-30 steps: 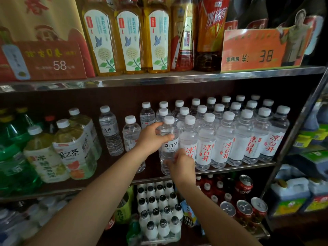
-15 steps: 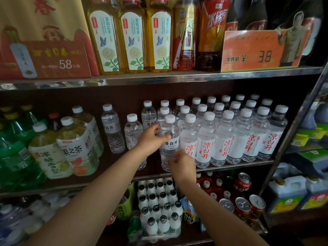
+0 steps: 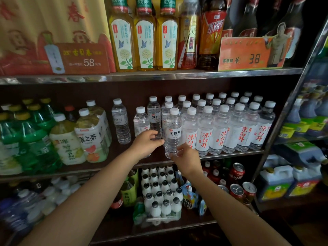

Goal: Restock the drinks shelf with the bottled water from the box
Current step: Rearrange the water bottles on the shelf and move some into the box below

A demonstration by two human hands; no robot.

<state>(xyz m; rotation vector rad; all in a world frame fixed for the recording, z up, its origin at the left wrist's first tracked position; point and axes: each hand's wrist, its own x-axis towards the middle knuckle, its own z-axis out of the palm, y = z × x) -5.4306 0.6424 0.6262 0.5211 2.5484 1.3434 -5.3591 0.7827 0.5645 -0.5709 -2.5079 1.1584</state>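
A clear water bottle (image 3: 173,134) with a white cap and a black-lettered label stands at the front of the middle shelf (image 3: 230,155), at the left end of a row of red-lettered water bottles (image 3: 237,128). My right hand (image 3: 187,158) pinches its base from below and to the right. My left hand (image 3: 147,143) curls against its lower left side, fingertips touching it, just in front of another water bottle (image 3: 154,118). Two more loose water bottles (image 3: 121,121) (image 3: 141,121) stand further left. The box is out of view.
Large tea bottles (image 3: 90,135) and green bottles (image 3: 26,135) fill the shelf's left part. Yellow tea bottles (image 3: 143,38) and an orange price sign (image 3: 248,54) sit on the shelf above. Below are a pack of small white bottles (image 3: 161,189) and red cans (image 3: 236,174). A metal upright (image 3: 284,121) bounds the right.
My left hand has slid down from the bottle's upper body to its lower left side. My right hand stays at the base.
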